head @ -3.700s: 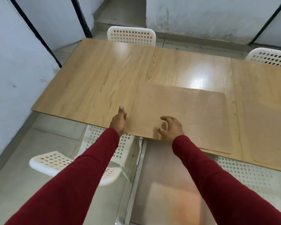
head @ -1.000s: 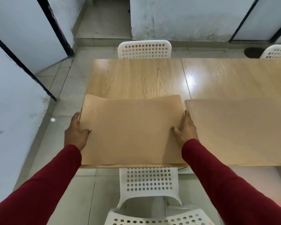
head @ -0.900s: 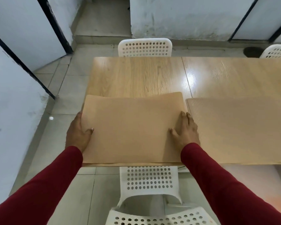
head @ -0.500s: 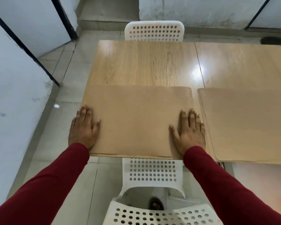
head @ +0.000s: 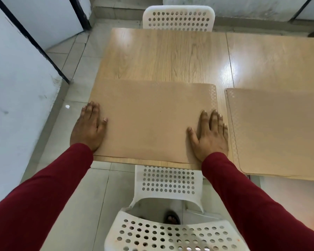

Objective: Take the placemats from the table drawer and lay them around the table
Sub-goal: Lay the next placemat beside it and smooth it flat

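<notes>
Placemat point(head: 149, 122) lies flat under left hand point(head: 89, 129) and right hand point(head: 209, 136).

Both arms reach forward in red sleeves; the left hand point(head: 88, 126) lies flat, palm down, fingers straight and together; the right hand point(head: 209, 135) lies flat too, fingers slightly spread, thumb pointing toward the left hand.

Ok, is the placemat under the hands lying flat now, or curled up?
Flat. The placemat lies spread on the table, no edge lifted, with the left hand and right hand pressing open-palmed on its sides.
</notes>
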